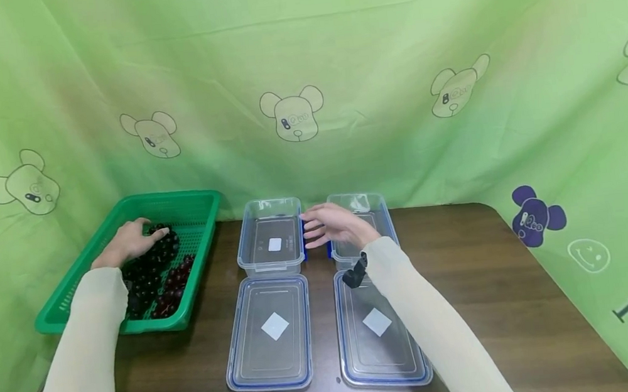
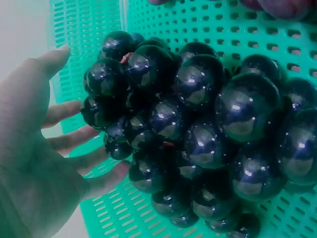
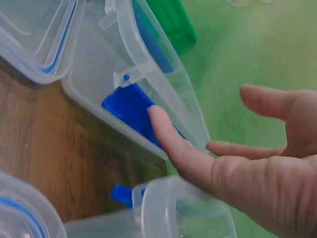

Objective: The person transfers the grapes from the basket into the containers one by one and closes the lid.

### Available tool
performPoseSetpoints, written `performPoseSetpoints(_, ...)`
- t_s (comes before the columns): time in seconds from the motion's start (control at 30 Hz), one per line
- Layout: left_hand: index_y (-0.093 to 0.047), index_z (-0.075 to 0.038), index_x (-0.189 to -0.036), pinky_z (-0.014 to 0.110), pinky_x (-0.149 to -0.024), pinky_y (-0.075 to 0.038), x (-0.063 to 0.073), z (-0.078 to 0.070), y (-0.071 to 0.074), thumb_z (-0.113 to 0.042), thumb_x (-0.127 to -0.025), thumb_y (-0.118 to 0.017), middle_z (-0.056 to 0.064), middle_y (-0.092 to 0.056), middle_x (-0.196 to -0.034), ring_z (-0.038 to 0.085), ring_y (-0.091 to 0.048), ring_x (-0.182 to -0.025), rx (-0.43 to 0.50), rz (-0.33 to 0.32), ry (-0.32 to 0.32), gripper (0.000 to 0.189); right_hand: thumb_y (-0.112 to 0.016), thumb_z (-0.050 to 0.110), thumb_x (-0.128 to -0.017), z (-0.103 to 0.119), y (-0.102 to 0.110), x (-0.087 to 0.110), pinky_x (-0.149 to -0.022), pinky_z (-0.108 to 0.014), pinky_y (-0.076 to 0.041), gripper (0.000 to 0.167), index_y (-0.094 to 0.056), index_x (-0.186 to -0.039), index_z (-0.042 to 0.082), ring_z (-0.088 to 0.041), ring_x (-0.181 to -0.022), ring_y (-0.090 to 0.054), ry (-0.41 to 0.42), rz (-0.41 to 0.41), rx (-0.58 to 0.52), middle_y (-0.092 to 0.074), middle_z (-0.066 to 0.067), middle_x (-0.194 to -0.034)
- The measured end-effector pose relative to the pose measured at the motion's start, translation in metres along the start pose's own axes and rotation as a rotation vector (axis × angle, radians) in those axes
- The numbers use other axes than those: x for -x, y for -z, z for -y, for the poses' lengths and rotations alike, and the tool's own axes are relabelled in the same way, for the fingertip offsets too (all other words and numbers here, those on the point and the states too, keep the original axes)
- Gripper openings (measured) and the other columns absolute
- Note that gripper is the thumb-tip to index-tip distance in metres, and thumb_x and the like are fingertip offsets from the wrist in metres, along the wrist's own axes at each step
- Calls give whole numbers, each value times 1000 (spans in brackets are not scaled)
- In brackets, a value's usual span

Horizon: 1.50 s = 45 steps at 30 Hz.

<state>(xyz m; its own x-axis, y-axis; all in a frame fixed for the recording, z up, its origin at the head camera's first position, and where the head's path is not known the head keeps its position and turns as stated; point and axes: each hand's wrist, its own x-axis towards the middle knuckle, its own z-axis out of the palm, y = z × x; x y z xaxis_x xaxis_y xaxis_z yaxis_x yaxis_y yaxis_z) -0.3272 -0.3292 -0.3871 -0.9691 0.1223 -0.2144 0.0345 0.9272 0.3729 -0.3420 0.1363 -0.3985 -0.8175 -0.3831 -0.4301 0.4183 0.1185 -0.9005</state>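
My left hand reaches into a green plastic basket at the left, thumb and fingers spread at the far end of a bunch of dark grapes. The left wrist view shows these shiny black grapes close up, with straight fingertips right at the bunch's edge. Redder grapes lie beside them. Between two clear boxes, my right hand has its fingers extended and holds nothing. In the right wrist view a fingertip overlaps the blue latch on the left box.
The right clear box stands partly behind my right hand. In front of the boxes lie two blue-edged lids, a left lid and a right lid, on the brown wooden table. A green printed curtain hangs behind.
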Motion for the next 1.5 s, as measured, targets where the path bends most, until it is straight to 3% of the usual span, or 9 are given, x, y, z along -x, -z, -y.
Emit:
performPoseSetpoints(0.2, -23, 21, -156, 72, -107, -44, -2, 4, 0, -55, -111, -36, 50, -31, -153, 63, -46, -132, 4, 0, 3, 89, -53, 10, -108, 2, -11, -8, -119, -54, -47, 62, -26, -163, -3, -48, -144, -47, -22, -50, 23, -39, -33, -158)
performPoseSetpoints(0.67, -22, 23, -155, 73, -110, -42, -3, 3, -9, -53, -111, -37, 51, -33, -152, 64, -42, -135, 2, 1, -8, 89, -57, 8, -106, -7, -19, -11, -117, -47, -49, 50, -43, -153, -2, -39, -143, -52, -27, -157, 20, -49, -22, -156)
performPoseSetpoints(0.9, -19, 23, -155, 73, -112, -40, -7, -1, -11, -53, -111, -37, 51, -29, -154, 65, -37, -138, 1, 16, 8, 90, -61, 1, -102, -8, -24, -11, -117, -47, -50, 65, -33, -160, -1, -39, -139, -54, -10, -176, 39, -50, -24, -154)
performPoseSetpoints(1.2, -15, 23, -156, 75, -113, -36, -11, -2, -14, -54, -111, -38, 52, -22, -156, 67, -29, -142, 7, 23, 16, 92, -61, -6, -98, -8, -26, -9, -116, -46, -51, 66, -36, -159, -1, -38, -136, -56, -5, -201, 26, -55, -25, -150)
performPoseSetpoints(1.5, -10, 22, -157, 76, -115, -34, -15, 3, -17, -56, -110, -38, 51, -20, -157, 68, -26, -143, 10, 29, 26, 96, -62, -9, -96, -12, -29, -13, -114, -47, -53, 70, -34, -160, 0, -21, -99, -60, -13, -211, 54, -59, -25, -144)
